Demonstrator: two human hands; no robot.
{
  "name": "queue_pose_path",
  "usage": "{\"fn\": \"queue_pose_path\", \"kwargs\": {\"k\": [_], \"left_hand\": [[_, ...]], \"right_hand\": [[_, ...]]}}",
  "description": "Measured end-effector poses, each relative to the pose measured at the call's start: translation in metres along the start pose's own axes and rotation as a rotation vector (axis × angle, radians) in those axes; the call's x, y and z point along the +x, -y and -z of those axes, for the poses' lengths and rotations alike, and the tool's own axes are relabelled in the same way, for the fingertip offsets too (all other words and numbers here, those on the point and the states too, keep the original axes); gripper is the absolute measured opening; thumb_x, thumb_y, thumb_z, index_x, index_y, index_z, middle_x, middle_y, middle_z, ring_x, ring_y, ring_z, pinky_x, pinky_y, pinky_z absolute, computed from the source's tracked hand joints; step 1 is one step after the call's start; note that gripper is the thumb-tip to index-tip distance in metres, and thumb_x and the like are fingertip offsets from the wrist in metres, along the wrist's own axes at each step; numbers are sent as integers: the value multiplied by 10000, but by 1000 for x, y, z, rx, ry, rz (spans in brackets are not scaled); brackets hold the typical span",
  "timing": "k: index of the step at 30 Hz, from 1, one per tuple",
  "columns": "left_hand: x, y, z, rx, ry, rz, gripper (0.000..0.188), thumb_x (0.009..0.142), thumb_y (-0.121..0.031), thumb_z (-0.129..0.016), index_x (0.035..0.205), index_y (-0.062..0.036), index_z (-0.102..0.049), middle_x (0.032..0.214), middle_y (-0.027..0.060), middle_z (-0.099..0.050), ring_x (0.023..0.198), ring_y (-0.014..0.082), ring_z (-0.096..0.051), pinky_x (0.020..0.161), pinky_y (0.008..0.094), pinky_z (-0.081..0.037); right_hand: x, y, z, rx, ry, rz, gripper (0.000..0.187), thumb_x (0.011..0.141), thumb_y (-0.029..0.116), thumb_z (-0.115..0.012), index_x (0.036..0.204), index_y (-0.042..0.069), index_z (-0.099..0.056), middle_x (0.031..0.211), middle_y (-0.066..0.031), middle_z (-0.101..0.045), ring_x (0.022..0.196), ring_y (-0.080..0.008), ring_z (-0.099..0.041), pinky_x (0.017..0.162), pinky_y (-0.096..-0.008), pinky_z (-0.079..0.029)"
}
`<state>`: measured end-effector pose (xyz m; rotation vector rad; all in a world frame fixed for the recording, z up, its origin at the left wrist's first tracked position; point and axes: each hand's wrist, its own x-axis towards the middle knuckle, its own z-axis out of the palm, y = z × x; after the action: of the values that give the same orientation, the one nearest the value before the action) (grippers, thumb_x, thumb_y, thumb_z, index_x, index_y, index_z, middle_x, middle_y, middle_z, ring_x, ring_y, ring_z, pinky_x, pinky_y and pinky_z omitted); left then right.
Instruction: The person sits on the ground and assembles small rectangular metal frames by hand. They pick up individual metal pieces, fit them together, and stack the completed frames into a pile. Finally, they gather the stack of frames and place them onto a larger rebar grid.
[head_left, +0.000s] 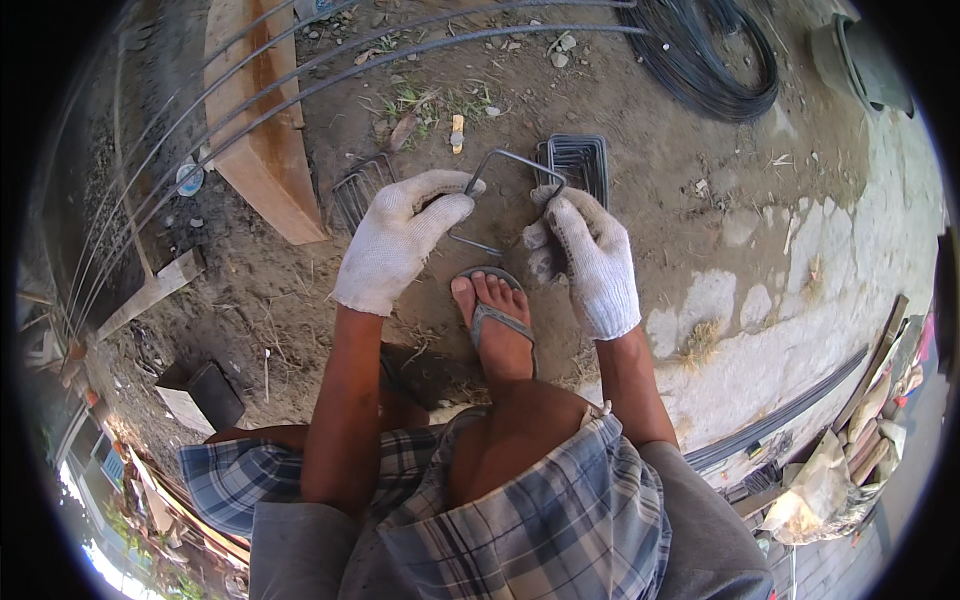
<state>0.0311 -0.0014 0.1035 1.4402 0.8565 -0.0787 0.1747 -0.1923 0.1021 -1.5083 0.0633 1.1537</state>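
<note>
Here, the left hand (pixel 392 240) and right hand (pixel 598 255) share one bent wire frame (pixel 530 166)

Both hands wear white knit gloves, smudged dark around the right fingers. The left thumb and fingers are pinched together on the left side of the frame, while the right hand is closed around its right-hand corner. The frame itself is up between them, in front of the person's sandalled foot (pixel 505 330), its upper bar slanting down toward the right and a lower bar showing beneath the left fingertips.

Just beyond the right hand, a stack of similar wire frames (pixel 601 165) lies on the bare soil (pixel 660 210); more frames (pixel 352 190) lie beside the left hand, partly hidden by it. Farther out, a small yellowish object (pixel 457 133) rests on the ground. A wooden beam (pixel 262 165) lies at the left, with long metal rods (pixel 400 65) passing across it. At the upper right are a coil of dark wire (pixel 755 90) and a dark bucket (pixel 850 60), and pale, patchy concrete (pixel 720 340) spreads along the right.
</note>
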Motion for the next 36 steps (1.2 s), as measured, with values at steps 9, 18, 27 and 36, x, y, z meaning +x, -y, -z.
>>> {"fn": "queue_pose_path", "kwargs": {"k": [9,18,27,36], "left_hand": [[-8,-19,-14,125,13,-223,195,988,-84,-726,1163,-54,-806,1513,172,-613,1261,197,-678,1027,354,-543],[-12,-32,-34,673,-172,-473,177,910,-102,-801,1085,-120,-821,1344,153,-685,1298,368,-651,1091,462,-531],[9,-6,-41,271,-292,-214,405,977,-186,-792,1362,-75,-732,1258,123,-732,1148,251,-719,953,372,-583],[45,3,-70,-446,-254,101,385,995,-186,-800,1309,29,-746,1097,82,-785,863,125,-749,734,280,-606]], "right_hand": [[-10,-9,12,-52,57,43,417,1140,311,-600,1351,-32,-708,1158,-154,-797,1007,-199,-751,879,-346,-594],[-25,7,-3,-955,44,502,261,1070,214,-623,1224,37,-737,1154,-248,-755,1088,-464,-723,871,-467,-606],[-19,-14,13,-504,-137,220,244,1118,192,-609,1239,7,-714,964,-158,-754,809,-237,-735,722,-365,-581],[-7,-19,38,-829,-387,442,220,1029,165,-736,1172,6,-788,1016,-210,-789,871,-316,-791,801,-395,-609]]}}
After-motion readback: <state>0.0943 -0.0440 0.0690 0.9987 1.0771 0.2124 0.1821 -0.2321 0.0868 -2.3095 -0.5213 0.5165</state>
